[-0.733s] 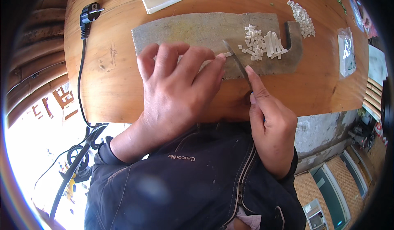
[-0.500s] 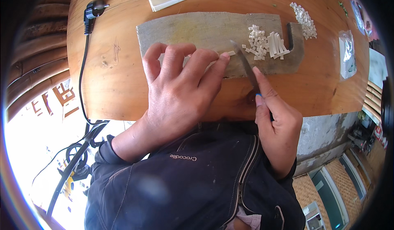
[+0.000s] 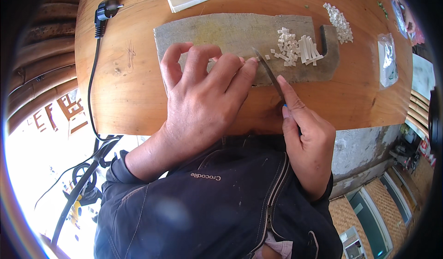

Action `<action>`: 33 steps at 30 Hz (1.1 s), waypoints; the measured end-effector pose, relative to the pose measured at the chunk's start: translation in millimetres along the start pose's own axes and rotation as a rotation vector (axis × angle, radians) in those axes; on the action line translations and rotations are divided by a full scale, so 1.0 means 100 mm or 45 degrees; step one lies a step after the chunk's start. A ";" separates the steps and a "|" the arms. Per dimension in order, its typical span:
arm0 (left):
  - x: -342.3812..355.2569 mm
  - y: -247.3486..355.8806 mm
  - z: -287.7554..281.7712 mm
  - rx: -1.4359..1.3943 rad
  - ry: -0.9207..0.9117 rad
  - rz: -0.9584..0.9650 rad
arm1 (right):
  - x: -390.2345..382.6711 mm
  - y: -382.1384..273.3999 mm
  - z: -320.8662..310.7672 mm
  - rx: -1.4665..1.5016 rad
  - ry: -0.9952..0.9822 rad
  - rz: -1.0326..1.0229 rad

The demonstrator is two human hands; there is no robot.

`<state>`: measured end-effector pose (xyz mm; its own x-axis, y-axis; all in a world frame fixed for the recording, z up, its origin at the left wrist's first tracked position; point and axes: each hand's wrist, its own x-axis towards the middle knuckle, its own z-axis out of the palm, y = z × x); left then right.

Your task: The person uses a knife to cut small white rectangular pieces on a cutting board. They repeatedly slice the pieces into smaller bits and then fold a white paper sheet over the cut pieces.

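Left grip [image 3: 200, 90] holds a white strip [image 3: 256, 59], mostly hidden; right grip [image 3: 310, 134] holds a knife [image 3: 271, 73]. Right of both lies a clear packet [image 3: 387, 61], contents unclear.

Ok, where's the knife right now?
In the head view, the knife is right of centre, held in the right hand, its blade over the wooden board, just right of the left hand.

Bright light [image 3: 32, 159] flanks the wooden table [image 3: 122, 106] left, a blotchy wall [image 3: 367, 143] right.
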<state>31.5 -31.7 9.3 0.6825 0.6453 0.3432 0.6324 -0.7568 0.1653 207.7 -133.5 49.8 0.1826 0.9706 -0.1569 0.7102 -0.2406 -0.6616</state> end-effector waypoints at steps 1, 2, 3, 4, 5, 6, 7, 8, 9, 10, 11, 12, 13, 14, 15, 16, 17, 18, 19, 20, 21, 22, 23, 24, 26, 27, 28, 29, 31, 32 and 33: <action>0.00 0.00 0.01 -0.002 0.004 -0.002 | 0.00 0.00 0.00 -0.004 0.000 -0.001; 0.00 0.00 0.01 -0.004 0.003 -0.002 | 0.00 0.00 0.01 -0.008 0.000 -0.003; 0.00 0.00 0.00 -0.008 0.001 -0.002 | 0.00 -0.01 0.00 -0.020 -0.014 0.005; 0.00 0.00 0.00 -0.012 -0.001 -0.001 | 0.02 -0.03 -0.02 -0.031 -0.028 0.012; 0.00 0.00 0.00 -0.008 0.001 -0.001 | 0.03 -0.04 -0.03 -0.042 -0.043 0.020; -0.01 0.00 0.00 -0.004 0.005 0.000 | 0.04 -0.04 -0.02 -0.036 -0.029 0.001; -0.01 0.00 0.01 -0.001 0.009 0.001 | 0.05 -0.04 -0.01 -0.030 -0.015 -0.018; -0.02 0.00 0.00 -0.001 0.005 0.001 | 0.06 -0.03 0.00 -0.025 -0.001 -0.037; -0.04 0.00 0.00 0.001 0.001 0.001 | 0.05 -0.02 0.00 -0.022 -0.002 -0.025; -0.05 -0.01 0.00 0.003 -0.003 0.001 | 0.04 -0.01 0.00 -0.020 -0.003 -0.015; -0.06 -0.01 0.01 0.006 0.000 0.007 | 0.03 0.01 0.00 -0.018 -0.004 -0.004; -0.07 -0.01 0.01 0.010 0.002 0.009 | 0.01 0.02 -0.01 0.004 0.005 0.000; -0.08 -0.01 0.01 0.015 0.003 0.011 | -0.01 0.03 -0.01 0.025 0.015 0.004; -0.08 -0.01 0.01 0.012 0.005 0.003 | -0.02 0.03 -0.02 0.047 0.025 0.008; -0.08 -0.01 0.01 0.004 0.008 -0.002 | -0.02 0.02 -0.02 0.052 0.013 0.012; -0.08 -0.01 0.01 -0.003 0.012 -0.006 | -0.02 0.01 -0.03 0.057 0.001 0.017; -0.07 0.00 0.01 -0.007 0.008 -0.012 | -0.02 0.00 -0.03 0.062 -0.010 0.022; -0.07 0.00 0.00 -0.010 0.003 -0.018 | -0.02 -0.01 -0.03 0.060 -0.013 0.026; -0.06 0.01 0.00 -0.012 -0.002 -0.024 | -0.02 -0.02 -0.03 0.058 -0.015 0.030; -0.07 0.00 0.00 -0.013 -0.002 -0.020 | -0.01 -0.03 -0.02 0.056 -0.017 0.034; -0.07 0.00 0.01 -0.013 -0.001 -0.017 | -0.01 -0.03 -0.02 0.042 -0.015 0.028; -0.08 -0.01 0.01 -0.013 -0.001 -0.014 | -0.01 -0.04 -0.01 0.029 -0.013 0.022; -0.08 -0.01 0.01 -0.013 0.002 -0.014 | -0.01 -0.04 -0.01 0.016 -0.011 0.016; -0.07 -0.01 0.01 -0.014 0.003 -0.014 | -0.01 -0.05 -0.01 -0.002 -0.017 0.019; -0.08 -0.01 0.02 -0.019 0.017 -0.018 | -0.01 -0.06 -0.01 -0.038 -0.028 0.026; -0.08 -0.02 0.03 -0.024 0.029 -0.019 | 0.00 -0.06 -0.01 -0.038 -0.032 0.021; -0.09 -0.02 0.03 -0.030 0.041 -0.019 | 0.00 -0.06 0.00 -0.038 -0.036 0.017; -0.09 -0.02 0.03 -0.041 0.044 -0.023 | 0.00 -0.06 0.00 -0.039 -0.040 0.012; -0.11 -0.02 0.01 -0.055 0.046 -0.038 | 0.00 -0.07 0.00 -0.061 -0.041 0.018; -0.12 -0.02 0.01 -0.054 0.047 -0.036 | -0.01 -0.07 0.01 -0.072 -0.041 0.020; -0.12 -0.02 0.01 -0.050 0.049 -0.036 | -0.02 -0.06 0.00 -0.054 -0.035 0.030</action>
<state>22.0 -37.7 3.2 0.6495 0.6625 0.3730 0.6359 -0.7423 0.2112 202.9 -133.6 53.6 0.1808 0.9645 -0.1927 0.7343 -0.2627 -0.6259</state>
